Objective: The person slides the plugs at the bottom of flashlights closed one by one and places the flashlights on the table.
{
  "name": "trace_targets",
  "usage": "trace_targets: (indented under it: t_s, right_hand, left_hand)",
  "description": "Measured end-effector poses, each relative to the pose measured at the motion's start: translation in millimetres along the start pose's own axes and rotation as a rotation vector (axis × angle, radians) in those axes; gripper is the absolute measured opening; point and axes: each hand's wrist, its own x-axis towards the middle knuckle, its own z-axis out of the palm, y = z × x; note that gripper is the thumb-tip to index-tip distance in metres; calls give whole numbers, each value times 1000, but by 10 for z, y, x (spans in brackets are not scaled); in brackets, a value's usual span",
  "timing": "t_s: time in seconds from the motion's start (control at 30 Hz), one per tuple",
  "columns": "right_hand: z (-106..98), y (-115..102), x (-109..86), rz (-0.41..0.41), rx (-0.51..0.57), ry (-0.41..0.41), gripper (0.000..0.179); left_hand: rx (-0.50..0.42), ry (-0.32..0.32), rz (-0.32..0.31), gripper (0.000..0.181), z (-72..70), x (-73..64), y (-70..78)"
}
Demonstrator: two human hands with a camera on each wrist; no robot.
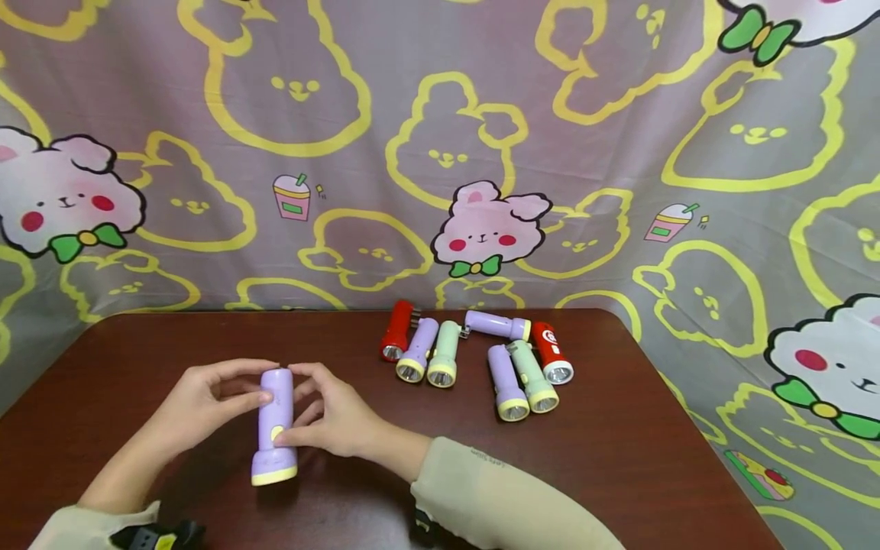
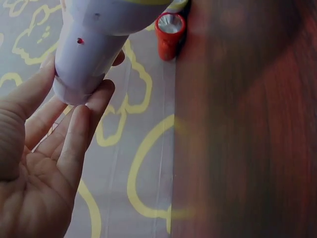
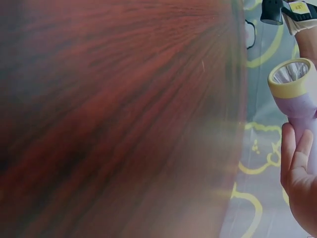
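Observation:
A purple flashlight (image 1: 276, 416) with a pale yellow rim and button is held above the table by both hands, head end down. My left hand (image 1: 206, 397) grips it near the tail, thumb on one side of the barrel. Lower down, my right hand (image 1: 337, 416) has its thumb beside the yellow button and other fingers up along the far side. The left wrist view shows the fingers around the tail of the barrel (image 2: 91, 54), with a small red dot on it. In the right wrist view the reflector (image 3: 291, 73) faces up past the right fingers (image 3: 300, 156).
On the brown table (image 1: 619, 458), a red flashlight (image 1: 397, 332), a purple one (image 1: 421, 344) and a green one (image 1: 447, 347) lie grouped at the back. Right of them lie several more, including a red one (image 1: 550, 347). A cartoon-print curtain (image 1: 385, 176) hangs behind.

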Motion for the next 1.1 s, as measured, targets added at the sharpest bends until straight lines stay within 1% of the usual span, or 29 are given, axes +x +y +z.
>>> trace_targets:
  t_s: [0.07,0.17,0.37,0.53,0.63,0.77,0.97,1.1]
  right_hand:
    - [32,-7,21,16,-20,11,77]
    - [78,-9,51,42,-44,30,77]
    - [188,14,114,100,-47,65,76]
    - [276,31,162,158,-52,97,75]
    - [319,55,184,188,-56,113,75]
    - [360,84,208,212,-68,125,74]
    - [379,84,229,244,-80,140,74]
    - [402,86,242,272,-80,158,73]
  left_hand:
    - [5,-5,-11,35,-27,-11,-29]
    - [10,-16,-3,35,-56,-20,-73]
    - [-2,-55,-7,34,-130,-47,-179]
    - [-30,-97,-21,35,-178,-61,-286]
    - [-61,-123,-16,35,-186,-68,-345]
    - [-82,-142,-14,35,-186,-85,-403]
    - [-45,-144,-36,36,-174,-85,-431]
    - [20,-147,-39,40,-167,-97,-430]
